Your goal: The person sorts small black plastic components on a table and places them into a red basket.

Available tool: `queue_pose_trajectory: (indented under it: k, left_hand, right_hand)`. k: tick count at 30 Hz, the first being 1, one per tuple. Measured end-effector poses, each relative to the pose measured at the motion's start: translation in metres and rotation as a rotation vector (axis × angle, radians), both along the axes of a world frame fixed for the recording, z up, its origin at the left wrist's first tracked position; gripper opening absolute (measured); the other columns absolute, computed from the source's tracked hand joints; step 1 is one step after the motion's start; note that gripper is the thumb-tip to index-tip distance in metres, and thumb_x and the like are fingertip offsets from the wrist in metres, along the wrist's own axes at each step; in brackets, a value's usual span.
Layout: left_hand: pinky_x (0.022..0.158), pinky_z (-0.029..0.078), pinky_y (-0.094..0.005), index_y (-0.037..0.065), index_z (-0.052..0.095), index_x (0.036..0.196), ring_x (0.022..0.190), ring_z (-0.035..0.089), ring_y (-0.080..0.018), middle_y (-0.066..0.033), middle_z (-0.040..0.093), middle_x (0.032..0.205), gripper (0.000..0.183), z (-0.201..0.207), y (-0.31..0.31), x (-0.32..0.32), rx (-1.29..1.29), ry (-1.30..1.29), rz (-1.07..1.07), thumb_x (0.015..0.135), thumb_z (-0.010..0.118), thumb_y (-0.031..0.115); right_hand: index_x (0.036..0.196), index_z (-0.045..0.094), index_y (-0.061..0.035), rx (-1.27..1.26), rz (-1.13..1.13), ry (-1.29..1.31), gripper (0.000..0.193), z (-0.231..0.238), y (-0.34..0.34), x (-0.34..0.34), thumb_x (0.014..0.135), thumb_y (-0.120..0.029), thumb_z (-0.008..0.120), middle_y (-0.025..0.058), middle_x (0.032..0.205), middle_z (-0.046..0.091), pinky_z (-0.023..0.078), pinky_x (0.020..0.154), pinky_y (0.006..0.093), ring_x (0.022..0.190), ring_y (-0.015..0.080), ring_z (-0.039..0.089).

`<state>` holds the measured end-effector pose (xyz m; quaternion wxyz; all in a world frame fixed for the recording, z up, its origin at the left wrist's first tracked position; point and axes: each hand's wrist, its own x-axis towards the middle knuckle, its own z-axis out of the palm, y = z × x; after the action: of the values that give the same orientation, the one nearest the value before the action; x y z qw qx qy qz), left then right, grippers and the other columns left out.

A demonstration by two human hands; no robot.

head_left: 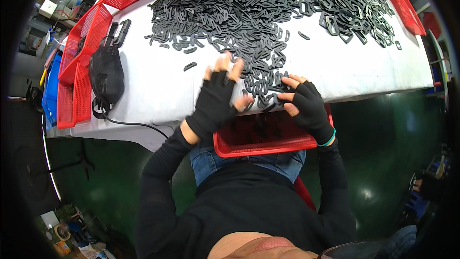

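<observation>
Small black oblong loop pieces (261, 84) lie in a strip that runs from the big pile (220, 9) to the near table edge. My left hand (215, 88), in a black fingerless glove, is at the strip's left side with fingers spread and slightly blurred. On the strip's right side, my right hand (306, 103) wears the same kind of glove. Its fingers are apart and reach over the nearest pieces. Below the table edge a red basket (268, 151) rests on my lap, with dark pieces partly visible inside. Neither hand visibly grips a piece.
Larger black rings (345, 9) are heaped at the far right, near a red tray (405, 7). Along the left side stand red perforated baskets (81, 96), beside a black pouch (106, 69) with a cable (139, 124). The white table (373, 69) ends just before my lap.
</observation>
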<state>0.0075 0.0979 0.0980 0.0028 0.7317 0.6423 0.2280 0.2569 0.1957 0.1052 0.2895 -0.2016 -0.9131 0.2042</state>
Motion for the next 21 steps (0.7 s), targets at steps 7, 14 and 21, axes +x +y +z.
queue_pose_trajectory:
  k: [7, 14, 21]
  left_hand:
    - [0.111, 0.016, -0.0546, 0.004, 0.027, 0.146, 0.138, 0.024, -0.0439, -0.0269, 0.027, 0.148, 0.081, -0.021, 0.075, -0.02, 0.015, 0.174, 0.064, 0.09, 0.048, 0.059]
    - [0.11, 0.021, -0.0543, 0.006, 0.037, 0.142, 0.135, 0.029, -0.0432, -0.0229, 0.032, 0.146, 0.078, -0.001, 0.055, 0.022, -0.055, 0.089, -0.351, 0.085, 0.056, 0.055]
    - [0.111, 0.018, -0.0536, 0.001, 0.027, 0.146, 0.135, 0.025, -0.0473, -0.0319, 0.024, 0.147, 0.088, -0.015, 0.021, -0.053, 0.014, 0.147, 0.274, 0.086, 0.055, 0.058]
  right_hand:
    - [0.127, 0.054, -0.0091, 0.074, -0.398, 0.019, 0.045, -0.008, 0.048, -0.018, 0.087, -0.029, 0.062, 0.0244, 0.133, 0.047, 0.036, 0.1, 0.0459, 0.121, 0.0421, 0.045]
    - [0.137, 0.048, -0.0148, 0.25, -0.236, -0.195, 0.051, -0.015, 0.082, -0.048, 0.094, -0.041, 0.048, 0.0269, 0.136, 0.044, 0.03, 0.106, 0.0478, 0.128, 0.0441, 0.04]
    - [0.11, 0.065, -0.0098, 0.007, -0.016, -0.079, 0.03, 0.004, 0.042, -0.016, 0.094, -0.03, 0.049, 0.0177, 0.126, 0.056, 0.034, 0.104, 0.0469, 0.122, 0.0382, 0.048]
